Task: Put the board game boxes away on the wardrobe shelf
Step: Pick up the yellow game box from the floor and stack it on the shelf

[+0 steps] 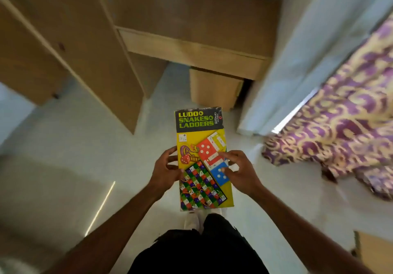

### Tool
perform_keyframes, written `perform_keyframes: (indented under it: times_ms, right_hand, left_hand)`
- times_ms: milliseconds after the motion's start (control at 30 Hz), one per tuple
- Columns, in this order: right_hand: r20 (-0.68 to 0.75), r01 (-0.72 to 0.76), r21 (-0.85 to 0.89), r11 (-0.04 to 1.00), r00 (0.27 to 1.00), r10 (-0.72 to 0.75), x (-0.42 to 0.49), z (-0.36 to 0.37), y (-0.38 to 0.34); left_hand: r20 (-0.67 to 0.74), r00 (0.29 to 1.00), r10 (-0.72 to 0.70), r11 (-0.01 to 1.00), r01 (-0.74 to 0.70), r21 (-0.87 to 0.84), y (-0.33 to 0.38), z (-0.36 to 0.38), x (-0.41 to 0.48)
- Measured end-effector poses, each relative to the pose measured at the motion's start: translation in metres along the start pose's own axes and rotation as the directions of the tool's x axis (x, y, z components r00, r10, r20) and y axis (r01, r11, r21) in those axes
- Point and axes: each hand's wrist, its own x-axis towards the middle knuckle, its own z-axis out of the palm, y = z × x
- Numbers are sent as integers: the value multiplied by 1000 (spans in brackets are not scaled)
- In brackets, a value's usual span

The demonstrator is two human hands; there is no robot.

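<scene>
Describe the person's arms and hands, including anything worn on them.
The left arm and right arm are bare to the frame's edge, no sleeves in view. The left hand and right hand are bare too: no gloves, and no watch, bracelet or ring shows.

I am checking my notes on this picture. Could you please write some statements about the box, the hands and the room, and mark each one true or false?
1. The left hand and the right hand both hold the board game box. True.
2. The box lies on the floor. False: it is held up above the floor.
3. The box lid reads "Ludo Snakes & Ladders". True.
4. The box stands on a shelf. False: it is in the hands; the wooden wardrobe is ahead at the left.
5. The cloth at the right is plain blue. False: it has a purple and yellow pattern.
</scene>
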Motion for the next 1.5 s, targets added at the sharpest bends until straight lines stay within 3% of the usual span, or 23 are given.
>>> perform_keyframes:
  times_ms: [100, 233, 467, 767, 1033, 1333, 1500]
  right_hand:
    - [156, 107, -41, 993, 983, -100, 52, 33, -38]
    - [350, 253, -37, 967, 909, -225, 115, 96, -99]
    - [530, 390, -5, 921, 782, -328, 170, 232, -203]
    - [602, 417, 10, 909, 723, -338, 194, 421, -343]
    - [624, 445, 63, 893, 681, -383, 270, 560, -449]
    - [592, 484, 81, 871, 680, -433, 394, 675, -566]
    - [521, 469, 90, 879, 730, -443, 472, 713, -623]
  left_hand:
    - [-161, 986, -40, 993, 21, -118, -3, -47, -2]
    - [-395, 917, -54, 971, -44, -233, -15, -118, -7]
    - [-589, 808, -36, 945, -164, -282, -37, -256, -23]
    - [-733, 679, -39, 959, -180, -217, -47, -454, -49]
    - [-798, 603, 5, 994, -92, -63, -43, -627, 0]
    - [-799, 599, 40, 995, -101, -26, 18, -811, 92]
    - [-765, 636, 100, 994, -102, 45, 62, -899, 160]
